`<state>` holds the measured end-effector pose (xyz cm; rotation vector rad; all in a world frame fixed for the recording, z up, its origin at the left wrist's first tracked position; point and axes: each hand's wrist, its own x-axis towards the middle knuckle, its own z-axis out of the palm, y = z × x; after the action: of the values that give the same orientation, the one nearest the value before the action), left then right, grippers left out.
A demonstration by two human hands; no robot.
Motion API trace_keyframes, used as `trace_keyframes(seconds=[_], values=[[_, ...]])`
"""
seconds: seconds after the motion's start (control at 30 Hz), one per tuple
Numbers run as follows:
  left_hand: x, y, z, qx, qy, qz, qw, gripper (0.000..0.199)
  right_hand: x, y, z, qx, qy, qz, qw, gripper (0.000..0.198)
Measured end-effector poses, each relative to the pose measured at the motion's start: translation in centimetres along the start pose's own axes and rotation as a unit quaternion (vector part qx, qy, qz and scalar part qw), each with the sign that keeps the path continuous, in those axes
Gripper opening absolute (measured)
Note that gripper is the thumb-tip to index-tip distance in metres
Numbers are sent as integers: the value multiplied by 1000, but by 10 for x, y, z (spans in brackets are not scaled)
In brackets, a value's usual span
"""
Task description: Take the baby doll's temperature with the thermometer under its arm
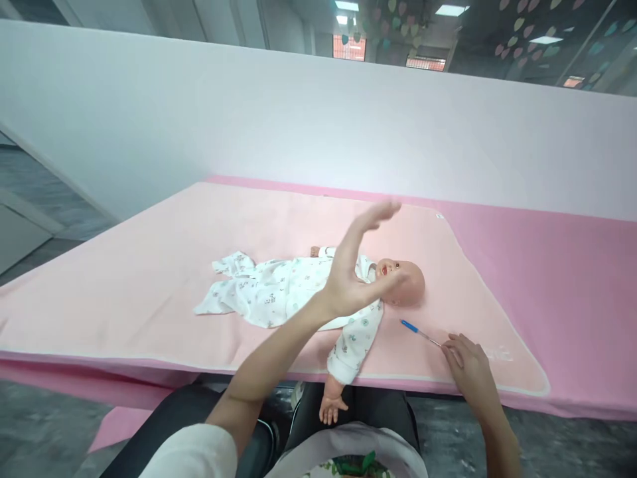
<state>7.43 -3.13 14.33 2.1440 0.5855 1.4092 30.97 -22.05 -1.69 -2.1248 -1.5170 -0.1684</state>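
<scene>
A baby doll (298, 285) in a white printed sleepsuit lies on its back on the pink mat (149, 265), its head to the right. One of its arms hangs over the front edge of the table. My left hand (353, 272) is raised over the doll's chest, fingers and thumb spread wide, holding nothing; it hides part of the doll's chest and face. By the doll's head, a thin pen-like stick with a blue cap (410, 326) lies close to the mat. The fingers of my right hand (468, 365) are closed at its clear end.
A brighter pink cover (557, 279) shows under the mat at the right and along the edges. Behind the table stands a white partition (318, 126) with glass above it. My legs and a dark chair (259, 451) are under the front edge.
</scene>
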Motion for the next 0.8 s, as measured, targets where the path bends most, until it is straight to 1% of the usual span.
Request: trace_keyframes(seconds=[0.07, 0.13, 0.2, 0.27, 0.37, 0.43, 0.5, 0.57, 0.6, 0.63, 0.67, 0.7, 0.73, 0.77, 0.8], values=[[-9, -20, 10, 21, -27, -2, 999, 36, 7, -7, -15, 40, -22, 30, 999, 37], [-19, -49, 22, 65, -76, -35, 994, 22, 18, -19, -32, 71, -17, 74, 995, 37], [-28, -76, 31, 119, -122, -89, 981, 19, 32, -35, -44, 94, -7, 98, 991, 37], [-33, -94, 36, 156, -149, -107, 970, 20, 43, -48, -47, 124, -19, 100, 987, 37], [-37, -104, 37, 182, -179, -95, 962, 19, 50, -58, -33, 161, -67, 100, 980, 40], [-39, -105, 36, 186, -186, -79, 962, 19, 50, -58, -21, 164, -108, 105, 975, 41], [-40, -104, 35, 184, -187, -69, 962, 20, 51, -55, -15, 155, -162, 108, 968, 43], [-41, -104, 35, 184, -188, -66, 963, 21, 58, -52, -24, 171, -217, 99, 956, 44], [-42, -104, 35, 185, -186, -66, 963, 21, 64, -51, -34, 199, -228, 94, 949, 43], [-42, -105, 36, 185, -184, -66, 963, 21, 72, -51, -48, 244, -216, 93, 941, 39], [-42, -105, 36, 185, -182, -66, 963, 21, 81, -52, -62, 295, -187, 98, 932, 34], [-43, -105, 36, 185, -181, -65, 964, 22, 90, -56, -77, 353, -106, 132, 920, 30], [-43, -105, 36, 184, -180, -65, 964, 22, 99, -62, -88, 392, -37, 152, 907, 32], [-43, -105, 36, 182, -179, -64, 965, 23, 108, -71, -96, 421, 50, 192, 885, 38], [-43, -105, 36, 182, -177, -65, 965, 23, 115, -82, -98, 438, 140, 240, 855, 47]])
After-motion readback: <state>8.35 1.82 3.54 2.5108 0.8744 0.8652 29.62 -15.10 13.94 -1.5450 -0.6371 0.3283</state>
